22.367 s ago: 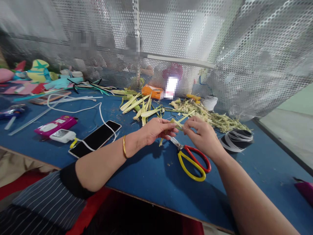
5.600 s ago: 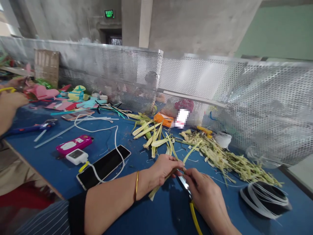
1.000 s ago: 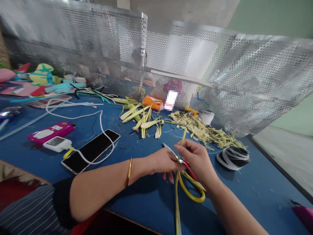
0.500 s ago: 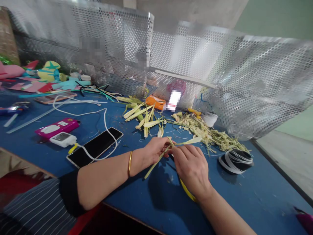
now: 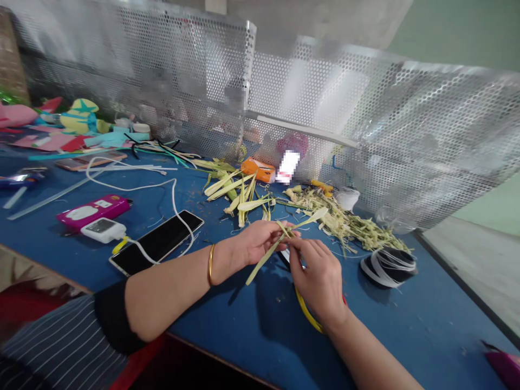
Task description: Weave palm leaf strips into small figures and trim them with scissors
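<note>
Husk strips (image 5: 264, 261) cross at the left hand (image 5: 260, 241), pinched in its fingers over a table (image 5: 244, 330), while the right hand (image 5: 319, 276) sets curled fingertips against them, its grip impossible to tell, with scissors (image 5: 307, 315) at five o'clock from the strips, a phone (image 5: 162, 238) at nine and a packet (image 5: 259, 170) at eleven.

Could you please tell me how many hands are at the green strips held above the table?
2: the left hand holds the green strips near where they cross, and the right hand has its fingertips at that crossing, above the scissors. Neither hand is hidden.
</note>
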The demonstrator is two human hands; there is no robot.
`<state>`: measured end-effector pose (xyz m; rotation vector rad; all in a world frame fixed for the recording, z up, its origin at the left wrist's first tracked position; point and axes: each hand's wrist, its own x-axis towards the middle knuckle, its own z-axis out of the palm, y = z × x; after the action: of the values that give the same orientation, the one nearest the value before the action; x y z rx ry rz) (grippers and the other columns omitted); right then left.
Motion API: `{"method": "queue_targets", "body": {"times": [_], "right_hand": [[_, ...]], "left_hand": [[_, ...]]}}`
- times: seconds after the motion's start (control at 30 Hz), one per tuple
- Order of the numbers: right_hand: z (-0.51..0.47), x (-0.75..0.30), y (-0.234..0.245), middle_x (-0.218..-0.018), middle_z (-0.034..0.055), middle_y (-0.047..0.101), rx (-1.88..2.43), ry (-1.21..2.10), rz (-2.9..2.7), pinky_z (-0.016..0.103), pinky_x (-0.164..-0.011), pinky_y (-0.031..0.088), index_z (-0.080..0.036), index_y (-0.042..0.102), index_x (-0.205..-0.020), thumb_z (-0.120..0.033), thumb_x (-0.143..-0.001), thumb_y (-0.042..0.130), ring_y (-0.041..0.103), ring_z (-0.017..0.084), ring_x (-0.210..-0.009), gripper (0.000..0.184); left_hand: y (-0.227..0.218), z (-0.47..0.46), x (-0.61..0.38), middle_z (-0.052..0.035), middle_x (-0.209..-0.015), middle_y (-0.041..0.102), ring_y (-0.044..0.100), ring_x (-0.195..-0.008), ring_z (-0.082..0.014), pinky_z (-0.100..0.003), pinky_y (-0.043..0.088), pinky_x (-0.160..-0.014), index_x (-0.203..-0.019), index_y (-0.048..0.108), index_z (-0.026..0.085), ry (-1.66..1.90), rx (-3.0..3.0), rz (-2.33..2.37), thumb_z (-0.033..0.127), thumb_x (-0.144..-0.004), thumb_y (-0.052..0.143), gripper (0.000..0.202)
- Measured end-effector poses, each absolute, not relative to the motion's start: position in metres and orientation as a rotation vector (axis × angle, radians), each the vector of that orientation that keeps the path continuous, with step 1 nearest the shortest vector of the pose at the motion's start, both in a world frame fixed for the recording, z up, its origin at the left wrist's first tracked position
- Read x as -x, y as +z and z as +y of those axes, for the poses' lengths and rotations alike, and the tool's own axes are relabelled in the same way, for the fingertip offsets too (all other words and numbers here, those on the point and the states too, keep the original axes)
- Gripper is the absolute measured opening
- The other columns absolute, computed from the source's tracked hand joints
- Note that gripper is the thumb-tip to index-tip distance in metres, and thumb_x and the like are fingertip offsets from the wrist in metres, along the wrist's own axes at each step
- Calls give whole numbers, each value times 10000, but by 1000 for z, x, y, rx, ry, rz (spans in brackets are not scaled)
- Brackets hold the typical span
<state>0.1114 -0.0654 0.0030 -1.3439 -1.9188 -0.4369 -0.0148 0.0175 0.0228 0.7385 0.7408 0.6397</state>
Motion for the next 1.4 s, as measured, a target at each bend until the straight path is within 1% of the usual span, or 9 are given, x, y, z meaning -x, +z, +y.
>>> {"method": "queue_targets", "body": {"times": [0.27, 0.43, 0.53, 0.6, 0.7, 0.97, 1.1, 1.3, 1.4], "right_hand": [[-64, -115, 1, -818, 38, 727, 1388, -357, -1843, 300, -696, 441, -201, 663, -911, -157, -927, 484, 639, 180, -729, 185], [-63, -113, -1, -760, 43, 680, 1491, -452, -1967, 320, -668, 383, -185, 643, -887, -139, -914, 480, 609, 195, -713, 172], [-65, -110, 2, -858, 79, 656, 1508, -613, -2035, 348, -731, 377, -184, 647, -923, -162, -901, 513, 574, 226, -793, 137], [-67, -109, 5, -943, 97, 636, 1446, -691, -2077, 366, -779, 377, -190, 647, -988, -170, -900, 519, 543, 239, -852, 157], [-67, -106, 6, -931, 79, 609, 1257, -638, -2251, 349, -791, 386, -190, 635, -1050, -143, -913, 481, 516, 218, -848, 211], [-63, -104, -2, -872, 58, 606, 1179, -647, -2310, 360, -868, 392, -194, 623, -826, -108, -920, 463, 526, 202, -848, 204], [-64, -109, 1, -894, 55, 631, 1207, -370, -2053, 347, -805, 409, -208, 601, -853, -168, -929, 483, 570, 203, -870, 146], [-48, -127, -3, -672, 9, 620, 1468, 419, -1166, 292, -614, 423, -205, 557, -702, -337, -831, 593, 560, 166, -641, 188], [-40, -131, -12, -606, -14, 600, 1485, 626, -985, 274, -570, 412, -205, 540, -655, -377, -767, 637, 533, 143, -573, 227]], "left_hand": [[22, 19, 16, -53, -911, 726, 555, -589, -59, -168, 415, -514, -900, 719, 114, 594, -762, 683, -7, -708, 537, 291], [20, 18, 14, -69, -872, 709, 584, -621, -74, -164, 417, -501, -900, 704, 101, 665, -751, 700, 60, -764, 658, 150], [17, 18, 12, -51, -803, 687, 588, -603, -72, -154, 413, -489, -874, 677, 98, 700, -731, 693, 31, -784, 635, 120], [14, 18, 11, -38, -773, 673, 605, -620, -81, -167, 462, -559, -868, 660, 101, 714, -716, 657, 7, -775, 629, 135], [8, 19, 10, -60, -816, 684, 652, -718, -121, -222, 517, -712, -875, 651, 95, 721, -721, 634, -5, -770, 620, 149], [-3, 14, 7, -31, -759, 682, 635, -662, -116, -214, 506, -661, -891, 678, 112, 661, -721, 640, -5, -677, 694, 244], [0, 13, 8, -23, -738, 683, 622, -637, -102, -179, 481, -591, -837, 697, 114, 639, -794, 656, 15, -671, 708, 193], [9, 15, 11, -82, -863, 720, 693, -715, -138, -171, 498, -528, -888, 726, 111, 638, -824, 735, 109, -806, 662, 105], [12, 15, 11, -93, -865, 724, 695, -698, -134, -169, 498, -518, -907, 731, 103, 668, -836, 755, 108, -808, 669, 117]]}}
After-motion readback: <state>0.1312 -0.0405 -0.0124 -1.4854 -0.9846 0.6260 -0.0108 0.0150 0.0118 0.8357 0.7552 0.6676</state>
